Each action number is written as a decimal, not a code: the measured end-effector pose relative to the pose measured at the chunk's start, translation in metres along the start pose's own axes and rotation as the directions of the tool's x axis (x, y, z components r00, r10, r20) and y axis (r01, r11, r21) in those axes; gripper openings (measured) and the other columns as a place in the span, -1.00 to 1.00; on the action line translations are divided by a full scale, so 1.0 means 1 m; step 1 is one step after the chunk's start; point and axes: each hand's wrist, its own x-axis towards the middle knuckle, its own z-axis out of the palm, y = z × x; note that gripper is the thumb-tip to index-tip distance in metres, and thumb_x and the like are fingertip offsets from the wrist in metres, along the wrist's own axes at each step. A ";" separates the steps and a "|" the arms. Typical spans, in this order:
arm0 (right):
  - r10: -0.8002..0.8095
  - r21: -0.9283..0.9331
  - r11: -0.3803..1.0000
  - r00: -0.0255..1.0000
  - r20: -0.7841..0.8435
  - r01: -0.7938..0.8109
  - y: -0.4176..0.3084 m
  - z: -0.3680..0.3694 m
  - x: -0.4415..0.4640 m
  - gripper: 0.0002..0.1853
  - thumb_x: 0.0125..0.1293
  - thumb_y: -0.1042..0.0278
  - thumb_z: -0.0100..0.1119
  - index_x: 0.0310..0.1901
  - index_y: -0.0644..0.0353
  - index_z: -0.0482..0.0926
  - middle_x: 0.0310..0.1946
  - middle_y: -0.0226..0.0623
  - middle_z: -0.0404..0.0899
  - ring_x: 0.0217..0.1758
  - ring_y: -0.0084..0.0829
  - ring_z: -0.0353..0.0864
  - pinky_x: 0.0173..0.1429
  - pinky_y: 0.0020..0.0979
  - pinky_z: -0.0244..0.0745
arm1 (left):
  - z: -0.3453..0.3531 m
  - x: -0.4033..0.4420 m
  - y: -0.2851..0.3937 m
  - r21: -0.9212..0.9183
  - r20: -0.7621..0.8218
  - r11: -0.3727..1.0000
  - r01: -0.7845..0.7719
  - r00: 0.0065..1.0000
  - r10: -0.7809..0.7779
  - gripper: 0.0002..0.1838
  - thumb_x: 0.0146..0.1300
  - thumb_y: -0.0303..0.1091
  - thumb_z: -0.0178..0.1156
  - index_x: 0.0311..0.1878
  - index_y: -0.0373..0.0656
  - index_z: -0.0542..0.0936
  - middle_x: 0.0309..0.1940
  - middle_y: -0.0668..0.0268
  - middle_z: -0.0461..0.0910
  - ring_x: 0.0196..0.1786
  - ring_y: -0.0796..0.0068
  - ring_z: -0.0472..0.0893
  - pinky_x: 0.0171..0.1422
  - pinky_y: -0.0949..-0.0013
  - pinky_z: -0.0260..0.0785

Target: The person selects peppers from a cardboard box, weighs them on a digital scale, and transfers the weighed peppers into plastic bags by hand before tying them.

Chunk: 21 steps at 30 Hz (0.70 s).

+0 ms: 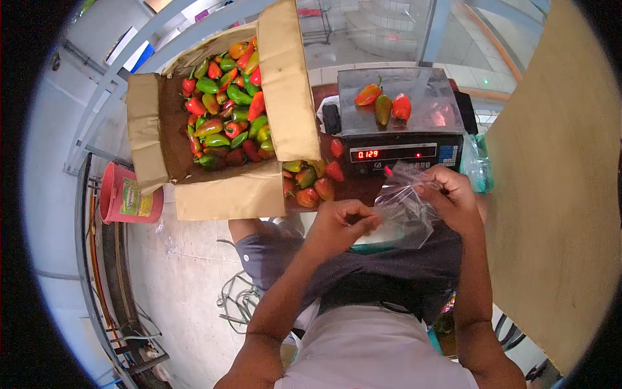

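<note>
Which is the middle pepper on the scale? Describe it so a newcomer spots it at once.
Right of the open cardboard box sits a black scale with glowing red digits. On its metal platform lie three peppers; the middle pepper is olive-green, unlike the orange-red pepper and red pepper flanking it.

Pale tiled floor (194, 285) beside a bluish-white wall (55, 194) and grey metal railings (107, 104).

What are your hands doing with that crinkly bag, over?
Right hand gripping clear plastic bag, left hand close by its edge. Three peppers on scale, display showing 0.129. Bag partly overlapping the scale's front, over.
</note>
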 end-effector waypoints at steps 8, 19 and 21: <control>0.121 -0.168 0.980 0.989 0.086 -0.106 0.014 0.013 -0.004 -0.76 0.39 0.25 0.32 -0.21 0.30 0.63 -0.41 -0.24 0.63 -0.38 -0.54 0.54 -0.24 -0.41 0.45 | 0.011 -0.005 -0.019 -0.189 0.068 0.982 0.027 0.998 -0.014 -0.80 0.41 -0.30 0.31 -0.26 -0.25 0.72 -0.44 0.45 0.68 -0.35 0.71 0.59 -0.26 0.53 0.44; 0.100 -0.071 0.993 0.995 0.016 -0.099 0.022 0.023 -0.005 -0.80 0.33 0.29 0.36 -0.15 0.26 0.70 -0.29 -0.21 0.72 -0.25 -0.38 0.71 -0.10 -0.39 0.56 | 0.002 -0.016 -0.021 -0.084 0.017 0.969 0.233 0.972 -0.232 -0.84 0.37 -0.33 0.36 -0.26 -0.23 0.72 -0.42 0.42 0.69 -0.40 0.74 0.57 -0.33 0.58 0.40; -0.140 -0.390 0.920 0.954 -0.266 0.026 0.013 0.030 -0.006 -0.80 0.28 0.31 0.40 -0.16 0.23 0.71 -0.30 -0.21 0.72 -0.25 -0.33 0.72 -0.10 -0.37 0.57 | 0.007 -0.014 -0.031 -0.244 -0.033 0.960 0.136 0.988 -0.148 -0.86 0.30 -0.36 0.42 -0.27 -0.24 0.72 -0.41 0.40 0.70 -0.39 0.72 0.59 -0.31 0.55 0.43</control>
